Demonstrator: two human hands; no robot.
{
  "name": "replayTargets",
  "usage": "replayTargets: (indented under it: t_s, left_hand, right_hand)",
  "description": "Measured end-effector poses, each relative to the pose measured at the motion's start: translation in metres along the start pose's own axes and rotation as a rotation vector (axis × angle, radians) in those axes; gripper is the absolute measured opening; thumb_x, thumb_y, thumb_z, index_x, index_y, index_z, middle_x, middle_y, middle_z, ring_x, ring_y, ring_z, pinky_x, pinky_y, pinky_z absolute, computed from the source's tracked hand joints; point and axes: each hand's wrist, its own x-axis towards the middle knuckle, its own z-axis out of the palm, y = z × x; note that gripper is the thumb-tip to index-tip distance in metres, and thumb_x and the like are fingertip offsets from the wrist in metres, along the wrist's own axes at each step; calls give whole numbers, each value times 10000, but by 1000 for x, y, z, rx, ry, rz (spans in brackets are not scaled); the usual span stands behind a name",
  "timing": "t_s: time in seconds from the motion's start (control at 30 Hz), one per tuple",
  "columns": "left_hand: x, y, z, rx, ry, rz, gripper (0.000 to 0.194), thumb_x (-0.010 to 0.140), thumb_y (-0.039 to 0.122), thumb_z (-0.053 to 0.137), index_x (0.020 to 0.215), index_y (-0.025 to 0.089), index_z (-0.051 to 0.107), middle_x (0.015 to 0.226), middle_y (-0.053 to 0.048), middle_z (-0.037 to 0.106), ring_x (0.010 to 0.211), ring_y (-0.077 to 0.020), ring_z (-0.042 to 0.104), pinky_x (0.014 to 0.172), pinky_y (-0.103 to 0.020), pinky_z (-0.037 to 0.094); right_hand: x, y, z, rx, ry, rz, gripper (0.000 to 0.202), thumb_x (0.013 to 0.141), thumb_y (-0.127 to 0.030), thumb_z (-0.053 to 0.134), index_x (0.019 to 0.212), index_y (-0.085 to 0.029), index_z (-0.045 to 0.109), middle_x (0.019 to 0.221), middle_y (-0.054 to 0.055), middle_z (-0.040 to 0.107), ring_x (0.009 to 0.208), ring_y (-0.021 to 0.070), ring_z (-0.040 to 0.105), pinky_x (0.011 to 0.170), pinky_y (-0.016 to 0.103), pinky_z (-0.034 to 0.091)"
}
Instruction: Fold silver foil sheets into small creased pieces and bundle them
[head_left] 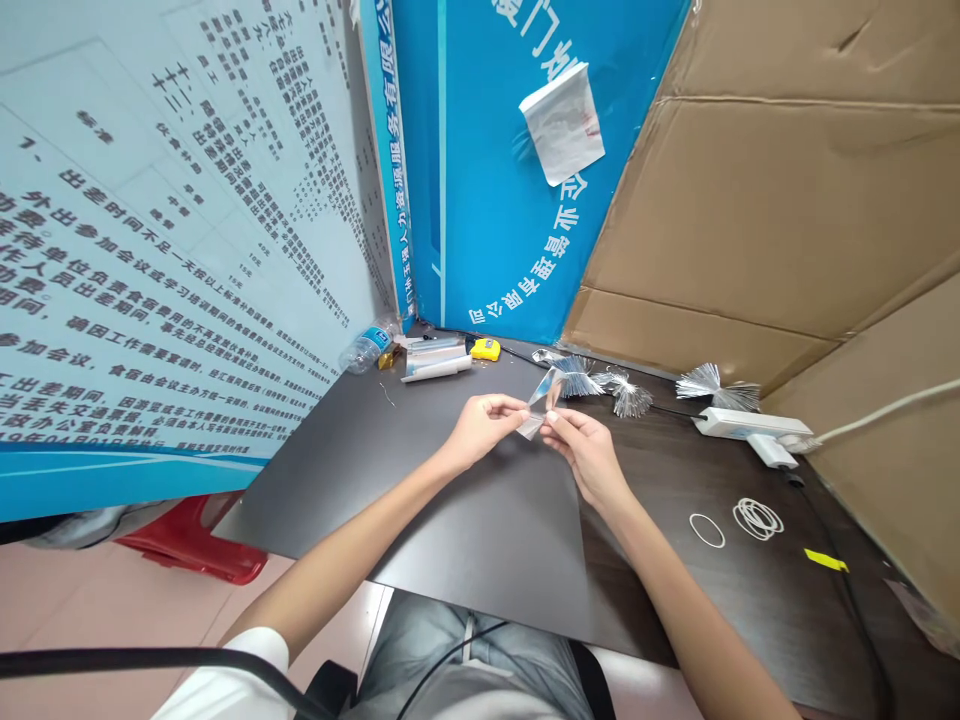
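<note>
Between both hands, above the dark grey mat, is a small piece of clear, shiny plastic film. My left hand pinches its left side between thumb and forefinger. On the other side my right hand pinches it with the thumb against the fingers. The film looks folded and reflects light; whether anything is inside it I cannot tell. Just behind the hands lie silvery, fanned-out bundles of thin strips, with another such bundle to their right.
Along the back stand a clear bottle, rolled white sheets and a yellow tape measure. At right lie another silvery bundle, a white power strip with cords, white rings and yellow tape. Cardboard walls the right side.
</note>
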Motion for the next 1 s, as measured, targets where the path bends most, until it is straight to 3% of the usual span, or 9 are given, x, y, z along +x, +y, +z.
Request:
replayTargets:
  t_s: [0.13,0.27,0.33,0.47,0.67,0.87,1.0]
  left_hand:
    - [-3,-4,4,-12,14,-33,352,811,387,853,1021,112,784,927,-121,809,801,-200,741,805,-328,576]
    - [-9,-1,6,114,54,117,391,857,357,825,1196,179,748,1130,-111,785,935,-203,743,884,-332,585]
    - [-10,0,7,91,73,181,307,880,371,809,1124,191,761,1194,-104,763,981,-199,736,925,-331,578]
    - [-10,1,8,10,113,205,225,888,391,802,937,173,779,1113,-96,770,972,-198,732,932,-326,564]
    - [-6,2,6,-28,99,131,309,843,460,835,929,167,789,1019,-83,780,871,-192,700,783,-299,554]
    - [-6,5,6,-49,125,125,311,846,452,836,958,166,783,985,-79,796,884,-185,715,838,-298,556]
    - [-6,6,6,-56,175,86,455,809,448,867,1148,167,750,935,-70,807,819,-183,729,790,-297,558]
  right_hand:
    - [0,7,3,-21,-8,0,448,649,-547,956,877,-184,826,776,34,757,713,147,673,739,286,573]
    - [0,15,5,-61,-28,-39,447,699,-565,920,916,-183,836,790,55,777,727,178,689,760,321,573]
    - [0,17,7,-86,-53,-73,437,716,-567,907,921,-188,840,816,64,789,752,196,700,789,343,578]
    - [1,19,7,-150,-70,-150,399,751,-572,880,914,-210,838,868,70,804,798,228,725,827,369,583]
    - [2,21,5,-143,-81,-157,392,764,-582,867,895,-215,832,858,70,802,798,234,729,816,370,593]
    - [-2,18,11,-50,-90,-77,417,697,-583,914,854,-207,830,838,63,798,746,204,707,796,360,597]
    - [-2,14,9,-62,-98,-52,431,670,-567,934,866,-197,832,810,63,797,741,208,711,790,356,585]
